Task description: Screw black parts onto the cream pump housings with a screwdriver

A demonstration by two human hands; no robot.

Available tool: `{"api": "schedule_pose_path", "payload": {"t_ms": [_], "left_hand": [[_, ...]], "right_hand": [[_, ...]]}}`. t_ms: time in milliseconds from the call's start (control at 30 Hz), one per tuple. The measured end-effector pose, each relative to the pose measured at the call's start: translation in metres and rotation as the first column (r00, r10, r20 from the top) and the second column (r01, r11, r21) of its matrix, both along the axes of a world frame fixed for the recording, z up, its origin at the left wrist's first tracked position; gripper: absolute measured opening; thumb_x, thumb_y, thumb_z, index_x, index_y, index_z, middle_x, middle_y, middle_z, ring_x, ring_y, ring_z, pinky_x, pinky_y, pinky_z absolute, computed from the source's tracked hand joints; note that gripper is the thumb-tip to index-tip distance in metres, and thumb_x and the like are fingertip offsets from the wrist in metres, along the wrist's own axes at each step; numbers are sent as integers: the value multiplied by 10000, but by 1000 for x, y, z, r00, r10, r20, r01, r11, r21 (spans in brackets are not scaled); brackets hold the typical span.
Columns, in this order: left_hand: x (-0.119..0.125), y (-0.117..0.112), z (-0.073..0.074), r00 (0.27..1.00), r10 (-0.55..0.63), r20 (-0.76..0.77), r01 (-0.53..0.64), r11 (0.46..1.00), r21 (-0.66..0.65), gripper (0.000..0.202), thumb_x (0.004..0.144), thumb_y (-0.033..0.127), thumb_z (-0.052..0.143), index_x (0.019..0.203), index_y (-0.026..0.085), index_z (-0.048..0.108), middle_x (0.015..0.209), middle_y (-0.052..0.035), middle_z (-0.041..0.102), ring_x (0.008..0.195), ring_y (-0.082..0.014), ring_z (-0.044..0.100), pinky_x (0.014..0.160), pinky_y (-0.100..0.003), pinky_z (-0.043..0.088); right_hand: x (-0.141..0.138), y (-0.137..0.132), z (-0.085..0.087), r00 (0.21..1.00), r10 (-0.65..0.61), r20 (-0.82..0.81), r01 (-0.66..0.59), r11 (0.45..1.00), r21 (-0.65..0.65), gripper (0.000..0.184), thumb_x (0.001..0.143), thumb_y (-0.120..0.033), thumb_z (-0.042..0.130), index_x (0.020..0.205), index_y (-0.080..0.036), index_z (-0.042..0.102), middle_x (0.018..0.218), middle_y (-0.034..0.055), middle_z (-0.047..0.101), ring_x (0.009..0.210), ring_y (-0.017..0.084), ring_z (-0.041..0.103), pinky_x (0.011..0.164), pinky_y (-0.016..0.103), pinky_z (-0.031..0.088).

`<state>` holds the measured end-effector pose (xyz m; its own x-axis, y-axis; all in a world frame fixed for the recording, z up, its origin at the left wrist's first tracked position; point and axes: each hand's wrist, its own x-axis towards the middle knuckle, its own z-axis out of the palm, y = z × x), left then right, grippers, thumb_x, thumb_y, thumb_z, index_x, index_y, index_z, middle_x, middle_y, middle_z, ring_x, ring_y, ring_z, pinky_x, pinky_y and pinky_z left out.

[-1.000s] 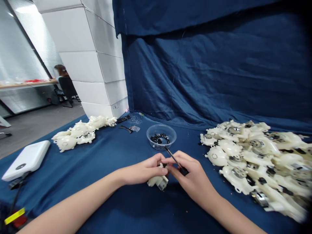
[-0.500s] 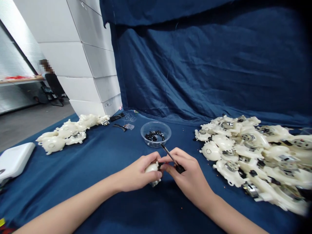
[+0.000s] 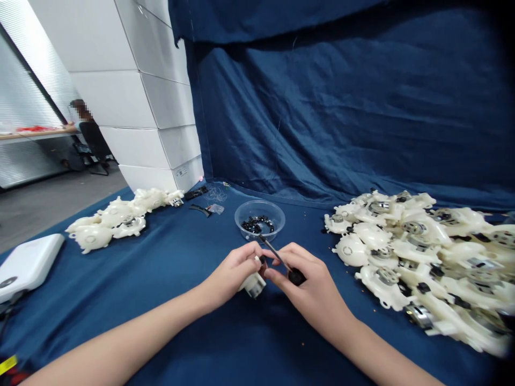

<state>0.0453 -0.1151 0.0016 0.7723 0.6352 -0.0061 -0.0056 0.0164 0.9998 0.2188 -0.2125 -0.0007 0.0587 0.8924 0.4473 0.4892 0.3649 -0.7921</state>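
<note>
A small workshop occupies an office-like room, where a pile of cream plastic housings (image 3: 350,250) with metal parts and a clear tub (image 3: 240,219) of small black pieces share a blue-draped worktop (image 3: 193,252). Beyond stacked white boxes (image 3: 108,102), a person (image 3: 82,110) sits by window blinds (image 3: 30,86).

Stacked white boxes (image 3: 129,102) beside a dark blue curtain (image 3: 341,118).
At far left, a person (image 3: 81,111) sits on a black chair (image 3: 95,140) at a desk (image 3: 44,134) bearing red items (image 3: 34,128), blinds (image 3: 34,80) behind; nearer, a white device (image 3: 36,260) with a dark round spot (image 3: 8,282) and cable (image 3: 13,303) lies on blue cloth (image 3: 169,257).
</note>
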Motion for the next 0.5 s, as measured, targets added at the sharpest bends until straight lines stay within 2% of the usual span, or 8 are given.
{"api": "schedule_pose_path", "payload": {"t_ms": [133, 200, 300, 400, 500], "left_hand": [[-1, 6, 12, 987, 117, 110, -105, 989, -104, 195, 907, 356, 544, 847, 172, 527, 729, -28, 627, 677, -130, 585, 656, -234, 486], [-4, 9, 20, 972, 162, 171, -141, 982, -127, 177, 915, 334, 517, 831, 178, 518, 729, -37, 629, 767, -155, 622, 687, -235, 504], [-7, 12, 27, 950, 209, 233, -178, 973, -148, 175, 930, 318, 492, 822, 182, 517, 736, -43, 623, 876, -183, 646, 672, -221, 500], [-8, 13, 27, 938, 226, 262, -191, 970, -153, 162, 931, 302, 500, 829, 179, 530, 740, -48, 635, 921, -194, 652, 697, -221, 505], [-6, 11, 25, 935, 224, 275, -183, 969, -166, 150, 925, 300, 523, 847, 173, 548, 731, -56, 656, 920, -205, 660, 738, -238, 512]], "right_hand": [[4, 0, 6, 1000, 7, 28, -5, 996, -90, 109, 964, -265, 660, 970, -222, 759, 963, 36, 683, 834, 171, 644, 763, 289, 495], [10, 1, 11, 999, 43, 31, -39, 993, -114, 181, 1006, -313, 610, 932, -221, 747, 994, 38, 697, 875, 174, 659, 786, 289, 492], [22, -1, 15, 995, 69, 78, -57, 987, -148, 274, 1073, -398, 494, 1100, -285, 742, 937, 10, 710, 847, 165, 668, 769, 284, 486], [33, -8, 10, 975, 24, 222, 14, 986, -169, 297, 1091, -422, 433, 1149, -319, 705, 990, 7, 713, 898, 183, 681, 792, 303, 492], [39, -18, -1, 944, -36, 329, 107, 974, -201, 272, 1076, -387, 443, 1310, -309, 558, 1002, 18, 682, 836, 188, 681, 726, 310, 506]]}}
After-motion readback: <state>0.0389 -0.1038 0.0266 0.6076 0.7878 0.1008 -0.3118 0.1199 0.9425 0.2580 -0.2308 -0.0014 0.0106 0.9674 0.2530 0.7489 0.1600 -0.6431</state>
